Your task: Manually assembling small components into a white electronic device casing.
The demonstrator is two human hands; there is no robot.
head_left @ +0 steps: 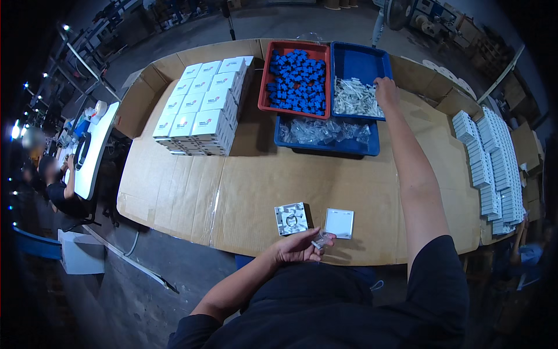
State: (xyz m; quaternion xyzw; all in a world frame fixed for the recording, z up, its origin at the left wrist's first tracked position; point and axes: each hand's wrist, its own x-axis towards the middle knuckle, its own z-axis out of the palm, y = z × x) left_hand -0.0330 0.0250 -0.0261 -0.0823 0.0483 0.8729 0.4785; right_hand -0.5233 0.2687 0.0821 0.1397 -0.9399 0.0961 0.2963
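the little white parts [351, 98] lie every which way in the far blue tray [360, 58], just left of the nearer right hand [386, 91], whose fingers' grip i cannot tell, while the left hand [299, 248] holds a small clear piece [321, 239].

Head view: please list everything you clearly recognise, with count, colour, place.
Cardboard-covered table: one, brown, centre
Boxes: many, white, stacked back left
Red tray: one, red, back centre
Plastic parts: many, blue, red tray
Blue trays: two, blue, back centre
Small fittings: many, white, rear blue tray
Plastic bags: several, clear, front blue tray
Square housing: one, white-grey, front centre
Square plate: one, white, beside housing
Stacked pieces: many, white, right end
Worktable: one, white, far left
Co-worker: at least one, dark-shirted, far left
Fan: one, grey, top right
Plastic packet: one, clear, front centre
Left hand: one, bare, holding packet
Right hand: one, bare, rear blue tray
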